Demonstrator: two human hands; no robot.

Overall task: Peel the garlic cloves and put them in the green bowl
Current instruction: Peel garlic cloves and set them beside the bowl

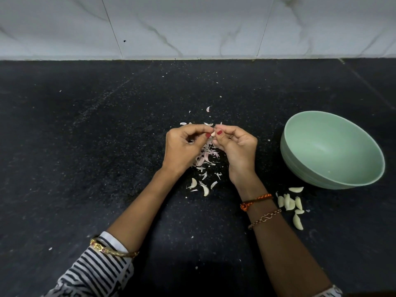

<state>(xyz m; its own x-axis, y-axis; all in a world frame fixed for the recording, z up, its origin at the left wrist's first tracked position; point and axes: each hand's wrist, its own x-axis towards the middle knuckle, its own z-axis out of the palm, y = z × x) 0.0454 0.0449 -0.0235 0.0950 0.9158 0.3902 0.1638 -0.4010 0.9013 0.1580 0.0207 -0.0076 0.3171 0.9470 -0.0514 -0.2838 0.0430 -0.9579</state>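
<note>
Both hands pinch one garlic clove between them, the left hand and the right hand meeting fingertip to fingertip above the dark counter; directly beneath that grip lies a heap of peeled skins, so several cloves seem done; the green bowl stands to the right of the grip, and only a pale speck shows inside it; a cluster of cloves lies nearer the person, right of the right wrist, whether peeled I cannot tell; most of the task looks left.
</note>
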